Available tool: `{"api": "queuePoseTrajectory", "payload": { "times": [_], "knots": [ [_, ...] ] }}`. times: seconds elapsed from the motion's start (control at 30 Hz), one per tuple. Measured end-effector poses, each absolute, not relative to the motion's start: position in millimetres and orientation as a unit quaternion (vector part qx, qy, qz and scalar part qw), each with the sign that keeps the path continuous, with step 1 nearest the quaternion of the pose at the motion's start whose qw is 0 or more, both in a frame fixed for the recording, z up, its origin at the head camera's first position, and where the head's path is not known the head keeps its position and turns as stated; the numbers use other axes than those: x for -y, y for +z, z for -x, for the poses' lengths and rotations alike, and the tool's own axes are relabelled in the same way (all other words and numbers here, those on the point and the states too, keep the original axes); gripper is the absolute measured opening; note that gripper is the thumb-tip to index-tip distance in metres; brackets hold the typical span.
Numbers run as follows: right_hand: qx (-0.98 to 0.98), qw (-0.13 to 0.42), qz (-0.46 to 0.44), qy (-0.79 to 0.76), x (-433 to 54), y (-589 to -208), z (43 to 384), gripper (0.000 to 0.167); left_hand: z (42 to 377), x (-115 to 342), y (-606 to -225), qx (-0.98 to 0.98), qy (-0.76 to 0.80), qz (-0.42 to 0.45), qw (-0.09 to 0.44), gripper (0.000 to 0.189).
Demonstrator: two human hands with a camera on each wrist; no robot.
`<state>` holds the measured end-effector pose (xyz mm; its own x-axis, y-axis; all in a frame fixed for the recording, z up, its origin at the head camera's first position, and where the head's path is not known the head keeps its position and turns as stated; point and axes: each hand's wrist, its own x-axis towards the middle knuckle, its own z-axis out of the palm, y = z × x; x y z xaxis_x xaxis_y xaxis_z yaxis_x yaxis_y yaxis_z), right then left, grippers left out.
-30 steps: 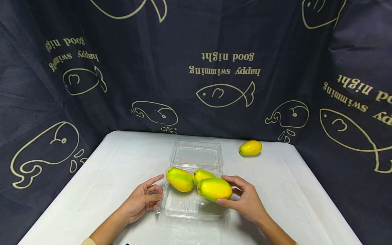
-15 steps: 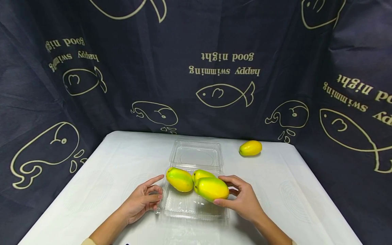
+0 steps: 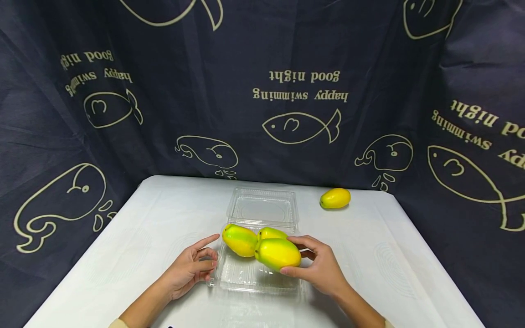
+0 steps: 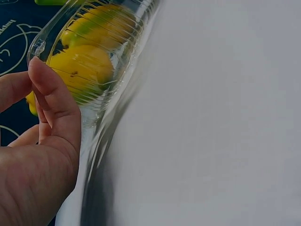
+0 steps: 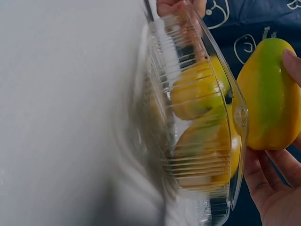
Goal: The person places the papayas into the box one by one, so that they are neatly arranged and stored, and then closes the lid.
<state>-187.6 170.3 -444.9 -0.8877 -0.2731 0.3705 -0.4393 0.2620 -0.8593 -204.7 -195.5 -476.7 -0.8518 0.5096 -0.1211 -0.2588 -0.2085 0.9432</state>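
In the head view, my right hand (image 3: 321, 269) grips a yellow-green mango (image 3: 278, 254) above a clear plastic clamshell box (image 3: 242, 275). The right wrist view shows that mango (image 5: 270, 96) just outside the box wall, thumb on one side and fingers on the other. Two more mangoes lie in the box: one at the left (image 3: 239, 240), the other (image 3: 271, 233) behind the held one and partly hidden. My left hand (image 3: 188, 271) pinches the box's left rim, index finger pointing out toward the left mango. Its thumb meets the rim (image 4: 40, 47) in the left wrist view.
The box's lid (image 3: 262, 212) lies folded back toward the far edge of the white table (image 3: 135, 255). Another mango (image 3: 335, 198) rests at the back right. A dark curtain (image 3: 303, 159) with fish drawings hangs behind and at both sides.
My right hand has carried its mango a short way left over the box, covering more of the mango behind. The left hand, the box and the far mango have stayed put.
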Motion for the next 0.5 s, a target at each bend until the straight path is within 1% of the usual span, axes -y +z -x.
{"api": "queuePoseTrajectory", "payload": {
  "times": [0.5],
  "knots": [
    [0.790, 0.052, -0.227, 0.567, -159.2, -445.0, 187.9, 0.057, 204.6, 195.5, -477.0, -0.580, 0.768, -0.106, 0.249, 0.084]
  ]
}}
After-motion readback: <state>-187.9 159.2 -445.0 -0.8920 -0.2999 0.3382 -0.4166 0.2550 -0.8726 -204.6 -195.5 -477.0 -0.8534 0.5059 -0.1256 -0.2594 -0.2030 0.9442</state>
